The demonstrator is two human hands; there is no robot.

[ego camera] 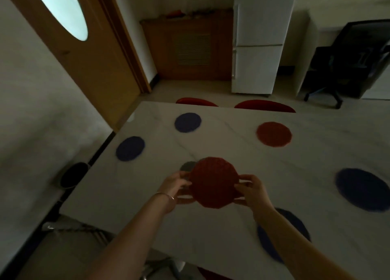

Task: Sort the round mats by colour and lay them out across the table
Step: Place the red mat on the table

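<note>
Both hands hold one red round mat (214, 181) a little above the white marble table (232, 233). My left hand (176, 188) grips its left edge and my right hand (252, 190) grips its right edge. A small grey round thing (186, 166) peeks out behind the mat's upper left. Another red mat (274, 133) lies flat at the far right. Blue mats lie at the far middle (187, 122), at the far left (130, 148) and at the right edge (363, 189). A further blue mat (295, 222) sits partly under my right forearm.
Two red chair backs (264, 106) stand against the table's far edge. A dark bin (71, 175) sits on the floor to the left. A wooden door (84, 54), a white fridge (259, 39) and a black office chair (329, 69) stand beyond.
</note>
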